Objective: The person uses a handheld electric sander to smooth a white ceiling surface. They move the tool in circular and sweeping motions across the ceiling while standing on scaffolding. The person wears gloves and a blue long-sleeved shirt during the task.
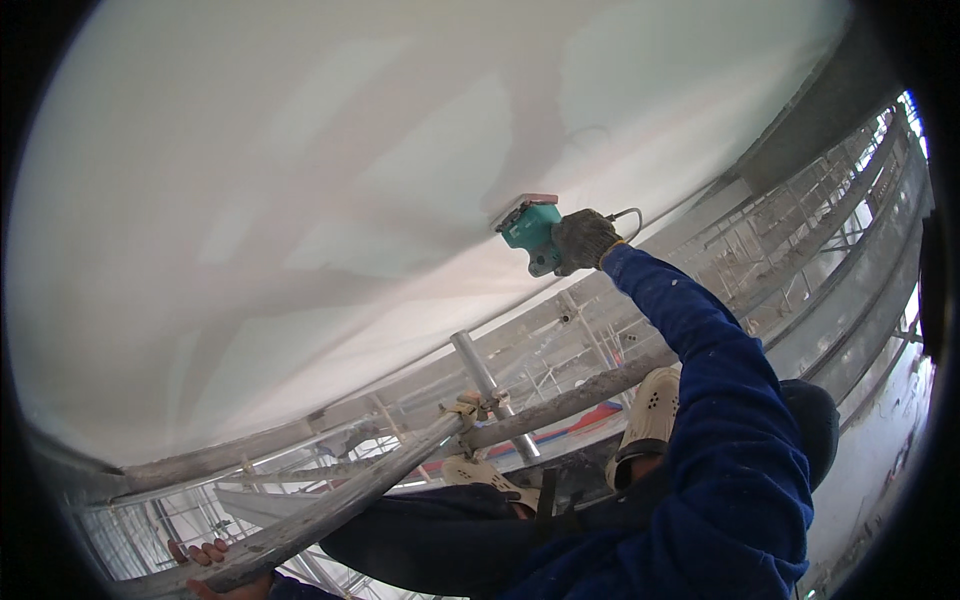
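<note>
My right hand, in a dark work glove, is wrapped around a green electric sander. The sander's flat pad is raised to a large pale curved surface and appears to touch it. A power cord loops out behind the glove. At the lower left my bare left hand grips a grey scaffold pipe, its fingers curling over the far side. That pipe runs up to a clamp beside a shiny upright tube.
Below the surface are scaffold bars, including a rough crosswise pipe. My feet, in pale perforated clogs, stand among them. Long grey planks or beams curve along the right. More scaffolding shows far below at lower left.
</note>
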